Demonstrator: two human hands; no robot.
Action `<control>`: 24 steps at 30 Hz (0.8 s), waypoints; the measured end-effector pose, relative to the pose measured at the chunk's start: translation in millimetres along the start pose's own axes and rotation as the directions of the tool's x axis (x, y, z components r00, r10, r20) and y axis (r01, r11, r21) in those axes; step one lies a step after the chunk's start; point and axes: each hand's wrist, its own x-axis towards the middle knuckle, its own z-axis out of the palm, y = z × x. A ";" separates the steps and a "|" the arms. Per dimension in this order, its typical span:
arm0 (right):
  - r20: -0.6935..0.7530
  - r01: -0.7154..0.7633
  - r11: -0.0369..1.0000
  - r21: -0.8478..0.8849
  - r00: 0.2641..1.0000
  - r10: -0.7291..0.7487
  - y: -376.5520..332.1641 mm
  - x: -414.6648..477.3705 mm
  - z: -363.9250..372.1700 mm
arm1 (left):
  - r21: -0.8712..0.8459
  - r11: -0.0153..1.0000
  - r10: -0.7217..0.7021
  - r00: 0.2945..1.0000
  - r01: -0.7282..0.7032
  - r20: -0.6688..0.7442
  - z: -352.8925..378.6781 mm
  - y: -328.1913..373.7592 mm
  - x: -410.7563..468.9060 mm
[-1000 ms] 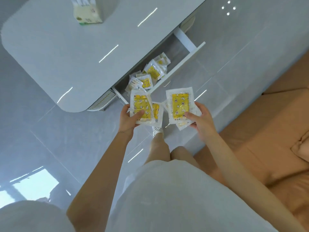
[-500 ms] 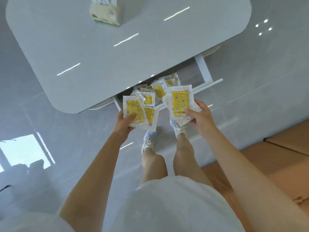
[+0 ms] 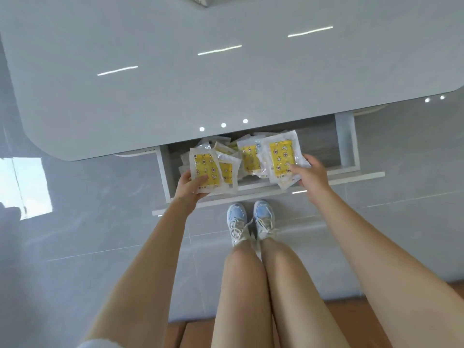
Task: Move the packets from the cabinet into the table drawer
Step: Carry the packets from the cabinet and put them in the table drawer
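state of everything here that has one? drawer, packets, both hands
table drawer: pulled open
loose packets: lying in the drawer
left hand: gripping packets
left packets: held over the drawer, not released
right hand: gripping packets
right packets: held over the drawer, not released

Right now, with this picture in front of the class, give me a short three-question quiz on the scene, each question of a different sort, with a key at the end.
1. True or false: the drawer under the table stands open.
2. Pick one: the left hand grips A) a bunch of yellow packets, B) a cup, C) nothing.
3. Fill in the gap: the right hand grips a second bunch, and loose packets lie in the ____.

Key: 1 true. 2 A. 3 drawer.
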 end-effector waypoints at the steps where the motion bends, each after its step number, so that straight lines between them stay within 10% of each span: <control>1: -0.018 0.008 1.000 -0.018 1.000 -0.008 6.1 18.3 5.5 | 0.015 1.000 0.000 1.000 0.000 0.011 2.3 -4.5 17.8; 11: -0.162 0.021 0.977 -0.214 0.985 -0.056 36.6 111.9 46.8 | 0.517 0.822 0.345 0.931 -0.240 -0.116 36.9 -20.9 104.4; 18: -0.120 0.089 0.910 -0.404 0.982 -0.149 26.7 72.3 49.0 | 0.544 0.815 0.351 0.917 -0.200 -0.190 48.7 -20.0 73.4; 24: 0.172 0.391 0.569 -0.723 0.900 -0.400 -24.5 -34.8 18.4 | 0.735 0.617 0.507 0.856 -0.283 -0.096 14.0 3.9 -27.9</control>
